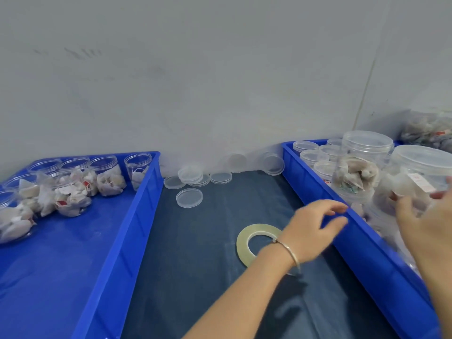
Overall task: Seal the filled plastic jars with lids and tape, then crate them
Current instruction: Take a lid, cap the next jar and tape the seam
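My right hand (425, 231) grips a clear lidded jar (415, 177) full of tea bags, holding it over the right blue crate (367, 241). A second lidded, filled jar (359, 167) stands in that crate just behind it, with several more sealed jars further back. My left hand (315, 228) is beside the crate's near rim, fingers loosely curled and touching the rim, holding nothing. A roll of clear tape (244, 238) lies flat on the dark table, partly under my left wrist.
The left blue crate (137, 216) holds several open jars (71, 194) stuffed with tea bags. Loose clear lids (189, 197) lie on the table by the wall. A plastic bag of tea bags (428, 130) sits at the back right.
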